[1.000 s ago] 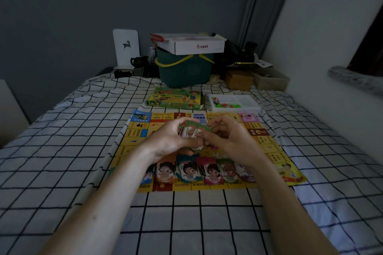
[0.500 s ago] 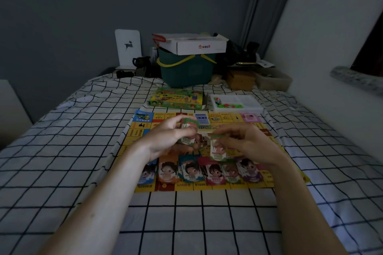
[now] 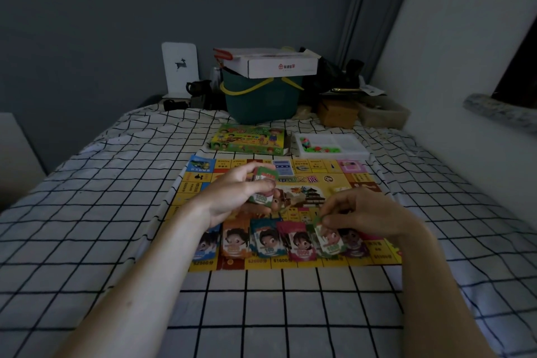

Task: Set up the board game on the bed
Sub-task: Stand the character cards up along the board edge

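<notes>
Green play-money stack (image 3: 263,186) sits gripped in the left hand (image 3: 232,197) — the right hand (image 3: 369,212) pinches one green note (image 3: 329,237) over the game board (image 3: 363,183), on the bed (image 3: 87,212).

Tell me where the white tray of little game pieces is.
The white tray sits on the bed beyond the board's far right corner, just right of the green game box.

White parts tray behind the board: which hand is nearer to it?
Right. The right hand is below the white tray, on its side of the board, pinching a green note. The left hand sits further left, holding the note stack.
</notes>
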